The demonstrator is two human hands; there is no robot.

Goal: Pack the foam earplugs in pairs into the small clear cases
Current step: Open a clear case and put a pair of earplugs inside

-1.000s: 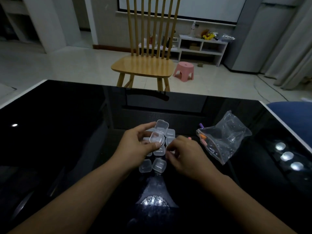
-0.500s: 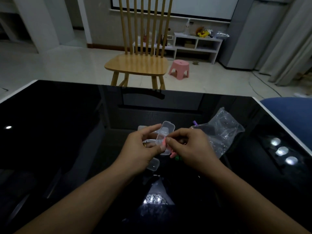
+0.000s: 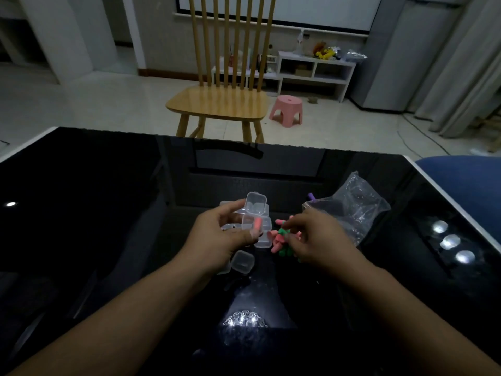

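Observation:
My left hand [image 3: 221, 237] holds a small clear case [image 3: 254, 213] with its lid flipped up, above the black table [image 3: 95, 199]. A pink earplug [image 3: 257, 224] stands in the case's base. To the right lies a little heap of pink and green earplugs [image 3: 280, 241]. My right hand [image 3: 317, 241] rests over that heap, its fingertips pinching at the plugs. Several closed clear cases [image 3: 242, 263] lie under and around my left hand.
A crumpled clear plastic bag [image 3: 355, 210] lies right of the heap, with a purple earplug [image 3: 311, 197] at its mouth. A wooden chair [image 3: 219, 101] stands beyond the table's far edge. A blue seat [image 3: 466, 180] is at the right edge.
My right hand has drawn away from the case to the heap of earplugs on the right. A pink plug now sits in the open case that the left hand holds.

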